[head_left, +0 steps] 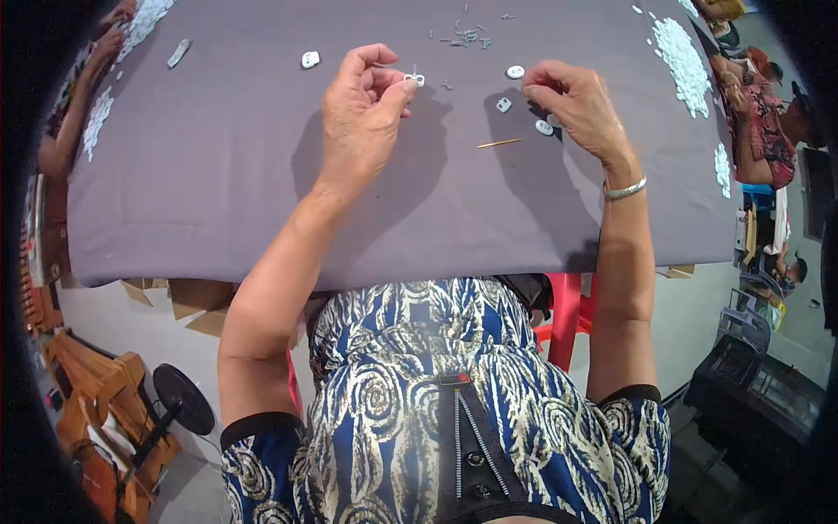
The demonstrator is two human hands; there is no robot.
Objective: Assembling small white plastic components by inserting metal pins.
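Observation:
My left hand (362,109) pinches a small white plastic piece (414,80) between thumb and fingers, above the cloth. A thin metal pin (415,69) stands up from that piece. My right hand (572,96) is closed, thumb against fingertips; anything between them is too small to make out. Beside its fingertips lies a white oval piece (515,72) with dark marks, and a second marked oval piece (544,127) rests below the hand. Between the hands are a small white part with a hole (504,105), a few tiny metal bits (447,85) and a thin gold-coloured stick (498,143).
A grey cloth (218,192) covers the table. Small metal pins (467,37) lie scattered at the far middle. White pieces form a heap (681,65) at the right and another (144,26) at the far left. Other people sit along both sides.

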